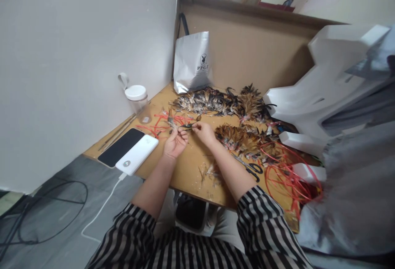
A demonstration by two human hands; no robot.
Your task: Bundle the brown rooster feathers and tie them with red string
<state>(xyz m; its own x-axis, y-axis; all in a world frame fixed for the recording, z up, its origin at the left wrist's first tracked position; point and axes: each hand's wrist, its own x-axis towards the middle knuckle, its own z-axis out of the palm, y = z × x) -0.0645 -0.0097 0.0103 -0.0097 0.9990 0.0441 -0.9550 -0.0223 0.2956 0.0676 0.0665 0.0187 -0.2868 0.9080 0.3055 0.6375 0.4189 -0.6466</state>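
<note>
Pinching from both sides, a small dark bundle of brown feathers is held between the two hands above the middle of the bench. The left hand is turned palm up, its fingers curled in and closed on the bundle's left end; the right hand is closed on the right end with thumb and fingertips, just beside the left hand. Both forearms are bare, with black-and-white striped sleeves pushed up near the bench's front edge.

Loose red cords are spread on the wooden bench top just beyond the left hand. A long row of brown and black feather bundles is laid along the far edge, and a second heap of orange-brown feathers lies to the right of the right hand. A pair of black-handled scissors is seen near the right forearm, with a tangle of red wire loops towards the right edge.

At the left corner a white power bank and a black phone are placed side by side, a white cable hanging from the power bank over the edge. A clear jar with a white lid stands by the wall, and a silver paper bag is propped at the far corner.
</note>
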